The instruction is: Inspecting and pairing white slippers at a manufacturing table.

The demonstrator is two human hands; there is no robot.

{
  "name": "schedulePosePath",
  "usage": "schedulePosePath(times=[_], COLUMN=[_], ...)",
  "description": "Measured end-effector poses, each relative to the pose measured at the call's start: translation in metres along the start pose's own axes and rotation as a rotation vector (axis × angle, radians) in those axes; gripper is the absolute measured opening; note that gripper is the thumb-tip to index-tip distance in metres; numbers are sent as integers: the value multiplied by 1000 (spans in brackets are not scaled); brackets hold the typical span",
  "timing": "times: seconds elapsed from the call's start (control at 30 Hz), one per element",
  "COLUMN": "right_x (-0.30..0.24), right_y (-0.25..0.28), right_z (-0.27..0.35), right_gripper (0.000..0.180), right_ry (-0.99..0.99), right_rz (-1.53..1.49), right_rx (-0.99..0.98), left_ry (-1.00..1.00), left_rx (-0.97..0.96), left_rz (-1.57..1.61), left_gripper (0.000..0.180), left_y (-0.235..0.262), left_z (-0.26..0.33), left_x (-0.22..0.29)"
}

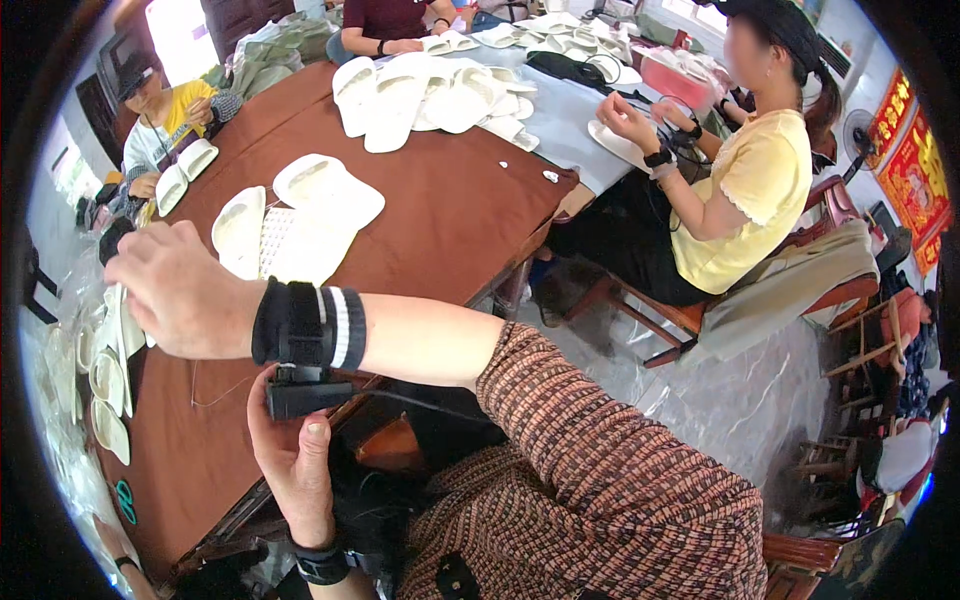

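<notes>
My right arm reaches across to the left, a striped black band and a black box-shaped device (300, 395) with a cable at its wrist. My right hand (180, 290) is closed, fingers curled down beside white slippers (108, 375) at the table's left edge. Its fingertips are hidden, so I cannot tell what they hold. Below that wrist, my left hand (295, 470) has its palm up, thumb and forefinger apart, the other fingers partly behind the device. A thin thread (215, 402) loops over the table between the hands. White slipper pieces (300, 215) lie beyond my right hand.
The brown-covered table (450, 225) carries a heap of white slippers (425, 95) at its far side. Green-handled scissors (125, 502) lie near left. A person in yellow (745, 180) sits on the right; another person (165, 120) works far left, a third at the back.
</notes>
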State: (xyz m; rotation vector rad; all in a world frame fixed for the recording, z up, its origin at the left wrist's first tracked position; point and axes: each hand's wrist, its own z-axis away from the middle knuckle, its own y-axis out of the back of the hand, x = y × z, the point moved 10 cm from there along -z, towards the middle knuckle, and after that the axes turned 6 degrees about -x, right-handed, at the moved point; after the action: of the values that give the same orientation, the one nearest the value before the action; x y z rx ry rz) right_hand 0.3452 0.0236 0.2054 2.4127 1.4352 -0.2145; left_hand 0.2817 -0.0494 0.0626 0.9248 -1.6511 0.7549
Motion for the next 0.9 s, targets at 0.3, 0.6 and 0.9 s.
schedulePosePath(times=[0.3,0.6,0.9], right_x=[11,20,-12], right_y=[-7,1,-7], right_z=[15,15,22], right_gripper=[18,22,30], right_ry=[-14,-52,218], right_rz=[-66,-184,180], right_rx=[65,5,-33], left_ry=[76,145,132], left_rx=[111,63,112], left_rz=[179,257,315], left_gripper=[50,46,40], left_y=[5,-2,4], left_z=[2,0,5], left_x=[-28,-26,-24])
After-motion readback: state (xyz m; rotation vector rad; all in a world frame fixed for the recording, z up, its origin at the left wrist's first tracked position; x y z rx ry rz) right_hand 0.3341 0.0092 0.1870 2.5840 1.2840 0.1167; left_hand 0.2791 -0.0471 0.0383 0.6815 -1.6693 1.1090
